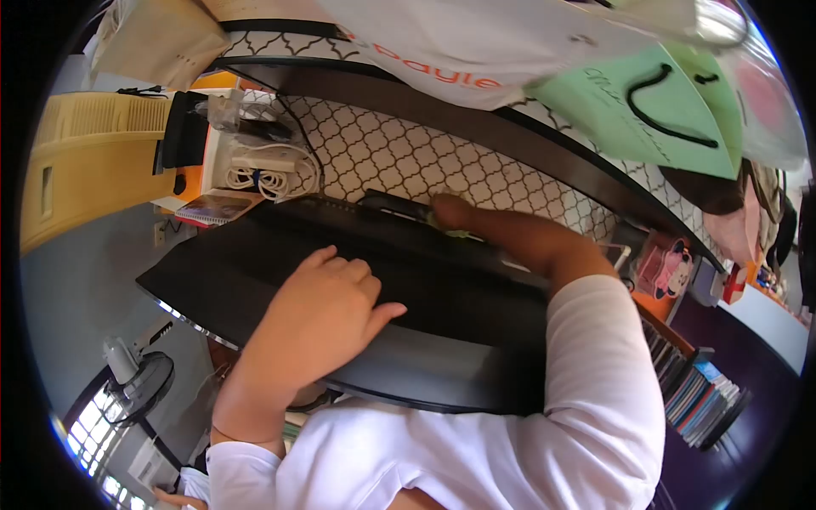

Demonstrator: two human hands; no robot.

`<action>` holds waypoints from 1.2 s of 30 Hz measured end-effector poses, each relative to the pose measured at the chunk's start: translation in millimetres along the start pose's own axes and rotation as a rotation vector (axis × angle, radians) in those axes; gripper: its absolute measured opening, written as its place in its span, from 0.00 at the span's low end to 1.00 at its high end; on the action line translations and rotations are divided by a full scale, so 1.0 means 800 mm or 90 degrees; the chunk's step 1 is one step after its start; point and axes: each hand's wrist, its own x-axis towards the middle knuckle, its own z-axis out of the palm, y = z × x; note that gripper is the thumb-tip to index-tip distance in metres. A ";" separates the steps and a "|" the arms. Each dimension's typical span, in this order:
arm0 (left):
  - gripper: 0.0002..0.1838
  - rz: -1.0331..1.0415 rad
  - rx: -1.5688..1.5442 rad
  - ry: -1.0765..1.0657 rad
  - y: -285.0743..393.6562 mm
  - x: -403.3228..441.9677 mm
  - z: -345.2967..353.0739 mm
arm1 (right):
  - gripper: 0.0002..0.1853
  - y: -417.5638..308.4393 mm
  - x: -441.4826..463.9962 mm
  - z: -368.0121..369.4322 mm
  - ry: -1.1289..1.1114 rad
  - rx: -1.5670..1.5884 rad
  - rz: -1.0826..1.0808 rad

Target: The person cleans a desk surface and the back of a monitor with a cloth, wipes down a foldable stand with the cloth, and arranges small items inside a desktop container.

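A large black casing (425, 293), which looks like a television or monitor seen from above and behind, stretches across the middle in front of my body. My left hand (327, 310) lies on top of it, fingers extended and thumb apart, holding nothing. Over the far side reaches my right hand (450, 212), bent down at the back edge near a raised black part (395, 204). A bit of light green cloth-like material (459, 233) shows beneath that hand. Its fingers curl out of sight around the material.
Behind the casing is a patterned surface (382, 153). White coiled cables (263, 180) and a notebook (217, 208) lie at left. Bags hang or stand above, including a green paper bag (646, 110). A fan (140, 382) stands lower left; book-like spines (697, 399) line a shelf at right.
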 end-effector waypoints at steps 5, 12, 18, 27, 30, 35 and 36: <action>0.17 0.011 0.006 -0.002 -0.001 -0.002 -0.003 | 0.19 -0.062 0.099 -0.023 0.296 0.364 -0.014; 0.17 0.029 -0.007 0.018 -0.005 -0.004 -0.004 | 0.19 -0.082 0.125 -0.008 0.145 0.114 -0.205; 0.17 0.044 -0.011 0.018 -0.004 -0.003 -0.006 | 0.14 -0.063 0.070 -0.002 0.068 -0.066 -0.107; 0.17 0.045 -0.021 0.025 -0.001 -0.002 -0.003 | 0.18 -0.068 0.107 -0.001 0.206 0.037 -0.250; 0.17 0.044 -0.019 0.023 -0.005 -0.005 -0.005 | 0.19 -0.062 0.109 0.005 0.144 0.069 -0.155; 0.18 0.049 -0.010 0.006 -0.003 -0.002 -0.004 | 0.17 -0.016 0.023 -0.050 -0.112 0.010 -0.024; 0.18 0.045 -0.012 0.004 -0.002 -0.003 -0.004 | 0.17 0.011 0.005 -0.035 -0.014 0.058 -0.054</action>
